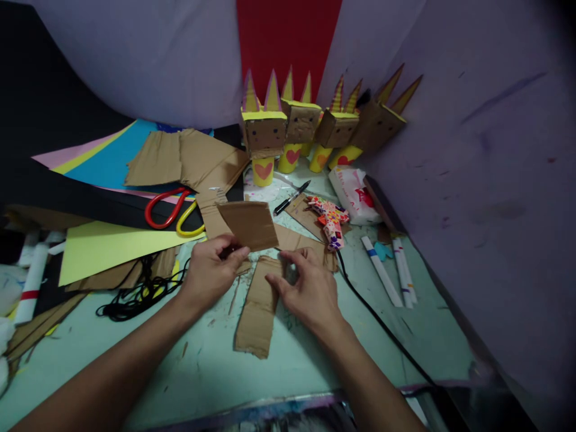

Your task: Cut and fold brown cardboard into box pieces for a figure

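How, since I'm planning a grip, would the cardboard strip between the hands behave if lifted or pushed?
The cardboard strip looks thin, so probably light. Its crosswise creases suggest it may bend there. Lying flat, it'd likely slide rather than roll.

I see dim light over a pale green table [180, 375], a pale backdrop [162, 60] with a red strip [288, 39] behind its far edge, and a smudged pale wall [490, 174] along its right edge.

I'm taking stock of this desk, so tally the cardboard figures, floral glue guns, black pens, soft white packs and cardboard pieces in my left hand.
Cardboard piece in left hand: 1
Cardboard figures: 4
Floral glue gun: 1
Black pen: 1
Soft white pack: 1
Total: 8
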Demonstrator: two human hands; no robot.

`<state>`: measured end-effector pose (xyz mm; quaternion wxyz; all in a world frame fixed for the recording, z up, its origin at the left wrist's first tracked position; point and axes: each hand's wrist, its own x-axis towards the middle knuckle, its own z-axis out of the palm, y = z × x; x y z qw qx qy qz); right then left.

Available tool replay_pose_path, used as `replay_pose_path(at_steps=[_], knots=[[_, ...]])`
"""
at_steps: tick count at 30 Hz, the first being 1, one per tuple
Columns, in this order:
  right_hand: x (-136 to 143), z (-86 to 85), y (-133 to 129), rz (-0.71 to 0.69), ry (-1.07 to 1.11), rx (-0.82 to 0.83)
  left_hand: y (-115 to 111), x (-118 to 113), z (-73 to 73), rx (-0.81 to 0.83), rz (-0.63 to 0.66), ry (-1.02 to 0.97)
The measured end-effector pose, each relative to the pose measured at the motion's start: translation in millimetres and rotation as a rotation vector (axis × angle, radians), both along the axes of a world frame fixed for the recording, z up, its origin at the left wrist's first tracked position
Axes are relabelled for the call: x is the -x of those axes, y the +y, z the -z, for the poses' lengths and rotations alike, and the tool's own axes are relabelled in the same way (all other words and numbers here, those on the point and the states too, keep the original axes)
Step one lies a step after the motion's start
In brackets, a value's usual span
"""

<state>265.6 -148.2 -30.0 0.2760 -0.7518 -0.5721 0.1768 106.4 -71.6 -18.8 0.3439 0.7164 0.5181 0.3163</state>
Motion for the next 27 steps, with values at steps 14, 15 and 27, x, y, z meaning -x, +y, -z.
replay_pose_path(at_steps=[14, 15, 27], knots=[[-1.8, 0.1, -1.9, -0.067, 0.076, 0.021, 0.1, 0.8, 13.0, -0.005, 0.04, 0.01], [-0.3, -0.9, -2.5, -0.087, 0.013, 0.019, 0.5, 0.9, 13.1, -0.004, 0.045, 0.008], [-7.9, 8.9, -5.7, -0.026, 0.382, -0.003, -0.9, 0.7, 8.2, -0.007, 0.01, -0.085]])
